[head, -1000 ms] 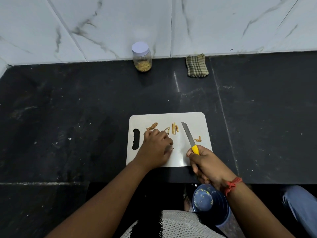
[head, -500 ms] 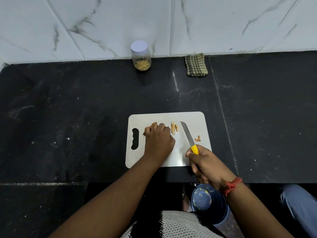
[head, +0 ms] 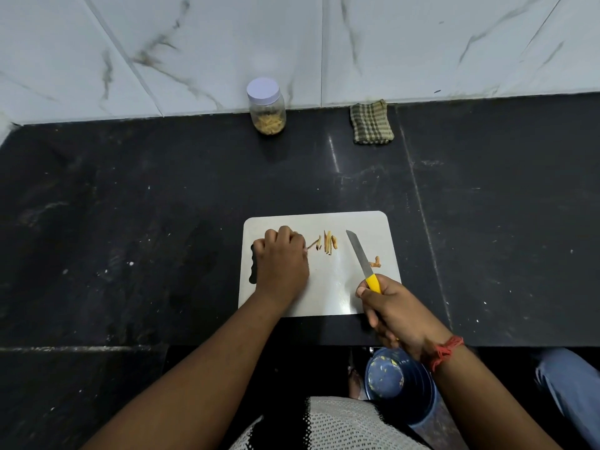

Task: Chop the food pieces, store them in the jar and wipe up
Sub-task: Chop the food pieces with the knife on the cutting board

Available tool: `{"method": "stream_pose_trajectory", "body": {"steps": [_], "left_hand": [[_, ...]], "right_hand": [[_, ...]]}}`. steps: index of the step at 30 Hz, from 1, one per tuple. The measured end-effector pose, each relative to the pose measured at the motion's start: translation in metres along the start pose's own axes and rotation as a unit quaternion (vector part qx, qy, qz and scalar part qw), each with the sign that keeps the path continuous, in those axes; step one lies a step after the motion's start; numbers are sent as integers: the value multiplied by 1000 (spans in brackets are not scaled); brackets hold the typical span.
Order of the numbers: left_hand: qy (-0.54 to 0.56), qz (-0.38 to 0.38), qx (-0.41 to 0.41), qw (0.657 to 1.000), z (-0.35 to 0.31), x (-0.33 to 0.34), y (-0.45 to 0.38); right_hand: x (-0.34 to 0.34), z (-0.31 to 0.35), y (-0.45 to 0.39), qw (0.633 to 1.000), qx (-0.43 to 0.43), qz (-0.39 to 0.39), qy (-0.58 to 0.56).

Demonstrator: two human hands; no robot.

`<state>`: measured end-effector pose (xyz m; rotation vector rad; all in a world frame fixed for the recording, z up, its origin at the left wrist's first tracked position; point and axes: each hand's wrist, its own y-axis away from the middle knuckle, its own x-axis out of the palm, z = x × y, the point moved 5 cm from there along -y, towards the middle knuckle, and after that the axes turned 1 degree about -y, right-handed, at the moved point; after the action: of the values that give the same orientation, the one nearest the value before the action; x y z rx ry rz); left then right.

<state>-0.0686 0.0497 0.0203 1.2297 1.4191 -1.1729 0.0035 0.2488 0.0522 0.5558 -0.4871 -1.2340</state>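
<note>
On the dark stone counter [head: 130,222], a white cutting board [head: 354,224] with rounded corners is lying flat, its slotted handle at the left end. Thin tan food pieces [head: 329,243] are lying across the board's far half: a small cluster of slender upright slivers near the middle, one slanted sliver just left of them, and a short knobbly bit [head: 376,263] off to the right of the blade. The left hand [head: 281,261] is being held knuckles-up over the left part of the board, its fingers curled down onto the surface beside the slanted sliver; whether anything is being pinched beneath them cannot be told. The knife [head: 360,256] is being gripped by the right hand [head: 394,313], fingers wrapped round its yellow handle, the grey blade angled away and to the left, its tip lying between the sliver cluster and the knobbly bit. A red thread [head: 444,350] is being worn on the right wrist.

At the back, against the marble wall [head: 194,43], a clear jar [head: 267,107] is standing upright with its pale lid on, partly filled with chopped yellowish pieces. Well to its right, a folded checked cloth [head: 371,122] is lying on the counter. Below the counter edge, a blue bucket [head: 418,407] is standing near the person's right arm.
</note>
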Motion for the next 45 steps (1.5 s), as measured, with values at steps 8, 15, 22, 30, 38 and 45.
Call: {"method": "stream_pose_trajectory", "body": {"steps": [8, 15, 22, 30, 38, 45], "left_hand": [[-5, 34, 21, 999, -15, -4, -15], [47, 56, 7, 997, -19, -2, -19], [59, 75, 28, 995, -23, 3, -19], [175, -60, -88, 979, 33, -14, -8], [103, -70, 51, 991, 45, -10, 15], [13, -33, 130, 991, 11, 1, 9]], "right_hand": [[7, 6, -4, 1000, -1, 11, 7], [1, 4, -5, 1000, -5, 5, 9], [3, 6, -4, 1000, -6, 4, 3], [5, 8, -7, 1000, -13, 5, 11], [27, 12, -17, 999, -10, 26, 29], [35, 20, -20, 999, -16, 28, 15]]}}
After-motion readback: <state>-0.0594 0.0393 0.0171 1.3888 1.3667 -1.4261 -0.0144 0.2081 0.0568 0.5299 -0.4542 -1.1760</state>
